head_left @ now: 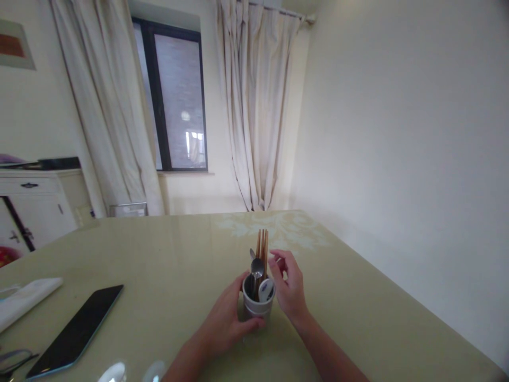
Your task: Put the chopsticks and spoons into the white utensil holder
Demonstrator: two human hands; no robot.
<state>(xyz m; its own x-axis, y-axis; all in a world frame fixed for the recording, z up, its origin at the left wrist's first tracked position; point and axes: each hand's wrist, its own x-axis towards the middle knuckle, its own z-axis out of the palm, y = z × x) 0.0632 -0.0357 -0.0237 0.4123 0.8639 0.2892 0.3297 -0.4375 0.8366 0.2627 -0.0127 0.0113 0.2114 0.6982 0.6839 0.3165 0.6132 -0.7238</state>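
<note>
A light grey utensil cup (254, 310) stands upright on the table in front of me. My left hand (230, 315) is wrapped round its left side, thumb across the front. Out of the cup rise several wooden chopsticks (263, 249), a metal spoon (257, 268) with its bowl up, and a white spoon (265, 290) leaning at the right rim. Behind the metal spoon another metal utensil tip shows partly. My right hand (289, 281) is just right of the chopsticks, fingers curved and apart from the thumb, with nothing visible between them.
At the left lie a black tablet (79, 329), a white flat object (32, 300) and glasses, partly cut off (16, 361). The glossy green tabletop (178, 254) runs back towards the curtains (262, 106). A wall (409, 159) rises along the table's right edge.
</note>
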